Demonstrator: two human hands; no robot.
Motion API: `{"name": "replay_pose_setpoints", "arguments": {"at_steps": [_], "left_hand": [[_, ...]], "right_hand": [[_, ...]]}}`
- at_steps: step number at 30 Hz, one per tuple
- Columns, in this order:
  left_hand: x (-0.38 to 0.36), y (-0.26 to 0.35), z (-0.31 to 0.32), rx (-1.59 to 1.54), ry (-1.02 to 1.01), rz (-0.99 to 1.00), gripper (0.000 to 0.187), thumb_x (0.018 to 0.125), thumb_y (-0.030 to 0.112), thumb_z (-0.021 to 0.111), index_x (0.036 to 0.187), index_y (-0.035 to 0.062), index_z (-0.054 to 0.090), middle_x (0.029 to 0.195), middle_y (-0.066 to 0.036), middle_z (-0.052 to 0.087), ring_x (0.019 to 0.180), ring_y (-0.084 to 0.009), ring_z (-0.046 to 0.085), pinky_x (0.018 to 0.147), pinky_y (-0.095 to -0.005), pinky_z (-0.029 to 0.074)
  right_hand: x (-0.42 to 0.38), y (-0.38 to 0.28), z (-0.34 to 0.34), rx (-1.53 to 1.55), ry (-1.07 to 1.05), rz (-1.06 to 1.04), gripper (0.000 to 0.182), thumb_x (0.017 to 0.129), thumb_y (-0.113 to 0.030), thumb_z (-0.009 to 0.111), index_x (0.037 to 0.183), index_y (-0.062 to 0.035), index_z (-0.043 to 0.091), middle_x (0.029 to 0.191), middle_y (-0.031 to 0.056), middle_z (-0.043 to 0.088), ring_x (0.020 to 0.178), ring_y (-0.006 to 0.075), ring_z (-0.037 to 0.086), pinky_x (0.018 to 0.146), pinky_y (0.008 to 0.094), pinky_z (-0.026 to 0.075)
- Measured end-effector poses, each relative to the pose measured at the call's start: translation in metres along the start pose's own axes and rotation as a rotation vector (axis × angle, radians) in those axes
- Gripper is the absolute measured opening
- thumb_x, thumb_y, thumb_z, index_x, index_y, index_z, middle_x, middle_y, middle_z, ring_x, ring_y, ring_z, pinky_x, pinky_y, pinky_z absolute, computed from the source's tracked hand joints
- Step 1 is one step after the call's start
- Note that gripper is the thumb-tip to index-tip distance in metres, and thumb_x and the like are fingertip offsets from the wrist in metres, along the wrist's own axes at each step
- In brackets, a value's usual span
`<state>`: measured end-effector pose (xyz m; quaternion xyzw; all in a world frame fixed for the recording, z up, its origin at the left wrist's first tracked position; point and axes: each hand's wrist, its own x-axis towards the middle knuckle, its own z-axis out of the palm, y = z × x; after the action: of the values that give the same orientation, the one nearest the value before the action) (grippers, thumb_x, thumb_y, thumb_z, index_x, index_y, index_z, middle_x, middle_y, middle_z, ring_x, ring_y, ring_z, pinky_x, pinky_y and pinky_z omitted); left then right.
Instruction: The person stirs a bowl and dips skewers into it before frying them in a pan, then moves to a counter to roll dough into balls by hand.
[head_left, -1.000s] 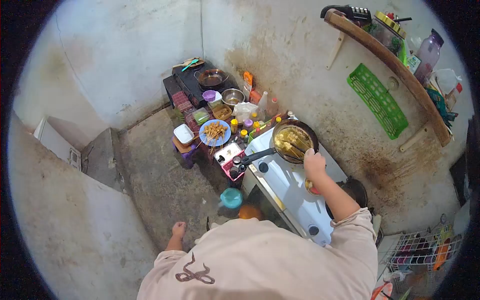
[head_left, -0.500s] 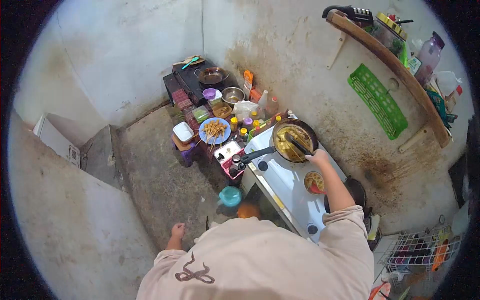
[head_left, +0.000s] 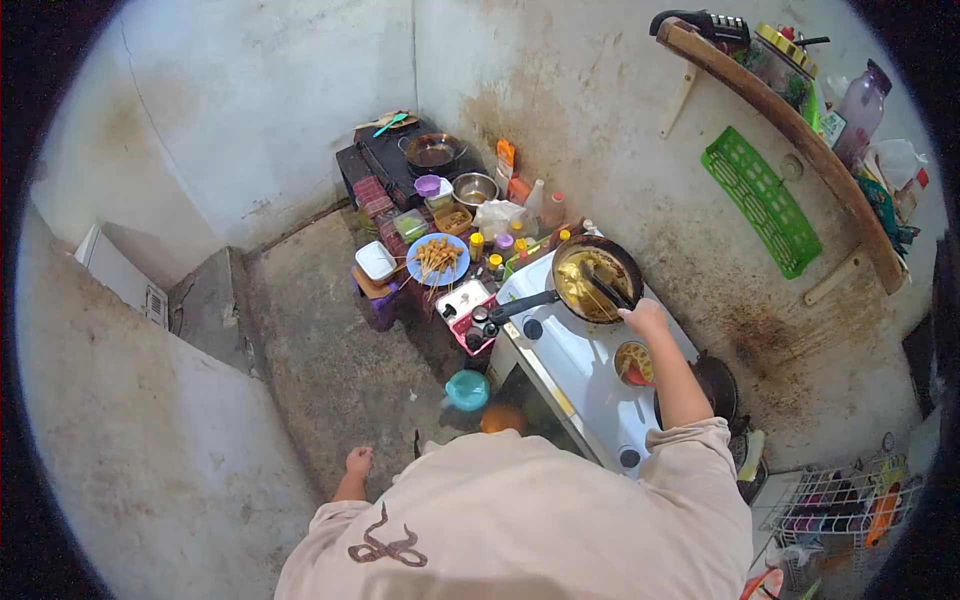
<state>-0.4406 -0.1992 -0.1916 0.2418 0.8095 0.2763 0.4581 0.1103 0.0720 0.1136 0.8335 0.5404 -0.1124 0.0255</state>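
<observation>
The dark utensil [head_left: 617, 291] slants down into the frying pan [head_left: 633, 262], which sits at the far end of the white stove [head_left: 590, 385]; its lower end is among the pale yellow food [head_left: 573, 283]. The right grip [head_left: 648, 317] is closed around the utensil's upper end, near the pan's rim, with fingers wrapped narrowly rather than spread. Whether it is a spatula or tongs, I cannot tell. It looks light and stiff, best taken high on the shaft, away from the hot pan; oil could make it slippery. The food looks soft and could break under a hard push. The pan is likely heavier, and its black handle [head_left: 524, 305], which points away from the right grip, is the place to hold it. A small bowl [head_left: 634, 362] stands near the pan on the stove. The left grip [head_left: 359, 460] hangs low over the floor [head_left: 330, 340], well apart from the pan, its fingers curled; I cannot tell whether they are fully clenched. 2 hands are in view.
</observation>
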Motion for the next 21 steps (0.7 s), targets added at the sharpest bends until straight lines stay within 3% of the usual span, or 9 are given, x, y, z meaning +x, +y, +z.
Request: {"name": "replay_pose_setpoints", "arguments": {"at_steps": [3,6,9,15,17,21], "left_hand": [[0.017,-0.018,0.000,-0.023,0.000,-0.005,0.018,0.074,0.009,0.049,0.088,0.0031,0.059,0.076,-0.006,0.059,0.061,-0.0139,0.055,0.054,-0.0273,0.044],[0.017,-0.019,0.000,0.029,0.029,-0.016,0.019,0.074,0.010,0.050,0.089,0.0036,0.059,0.077,-0.006,0.059,0.061,-0.0145,0.055,0.055,-0.0271,0.044],[0.016,-0.017,-0.001,0.037,0.010,-0.036,0.019,0.075,0.011,0.052,0.090,0.0038,0.058,0.077,-0.006,0.059,0.061,-0.0145,0.055,0.055,-0.0271,0.044],[0.010,-0.005,-0.001,-0.017,-0.062,-0.010,0.015,0.075,0.013,0.055,0.087,0.0037,0.058,0.072,-0.004,0.057,0.058,-0.0127,0.051,0.053,-0.0265,0.042],[0.011,-0.006,0.002,-0.005,-0.079,0.042,0.014,0.075,0.012,0.055,0.086,0.0036,0.057,0.072,-0.003,0.057,0.058,-0.0120,0.050,0.052,-0.0261,0.042],[0.021,-0.008,0.008,-0.026,-0.070,0.034,0.015,0.074,0.011,0.055,0.087,0.0031,0.057,0.073,-0.003,0.057,0.059,-0.0118,0.051,0.053,-0.0256,0.042]], "right_hand": [[-0.028,-0.010,0.007,-0.094,0.267,-0.100,0.037,0.071,-0.034,0.063,0.087,-0.0015,0.058,0.089,0.0144,0.059,0.075,0.0328,0.059,0.066,0.0404,0.047],[-0.016,-0.012,0.036,-0.080,0.361,-0.111,0.020,0.074,-0.023,0.057,0.079,-0.0042,0.057,0.085,0.0092,0.057,0.070,0.0321,0.059,0.060,0.0397,0.048],[-0.009,-0.018,0.046,-0.201,0.290,-0.143,0.023,0.075,-0.018,0.058,0.090,-0.0023,0.051,0.094,0.0135,0.054,0.079,0.0316,0.058,0.067,0.0396,0.047],[-0.004,-0.019,0.042,-0.189,0.312,-0.172,0.026,0.072,-0.020,0.061,0.090,-0.0034,0.053,0.100,0.0133,0.051,0.081,0.0308,0.058,0.066,0.0388,0.048],[0.033,-0.008,0.071,-0.098,0.260,-0.073,0.027,0.072,-0.021,0.062,0.090,-0.0037,0.052,0.102,0.0129,0.050,0.082,0.0308,0.058,0.066,0.0384,0.048],[0.028,-0.009,0.067,-0.050,0.267,-0.015,0.029,0.071,-0.022,0.063,0.089,-0.0015,0.052,0.099,0.0133,0.052,0.080,0.0320,0.058,0.065,0.0381,0.048]]}}
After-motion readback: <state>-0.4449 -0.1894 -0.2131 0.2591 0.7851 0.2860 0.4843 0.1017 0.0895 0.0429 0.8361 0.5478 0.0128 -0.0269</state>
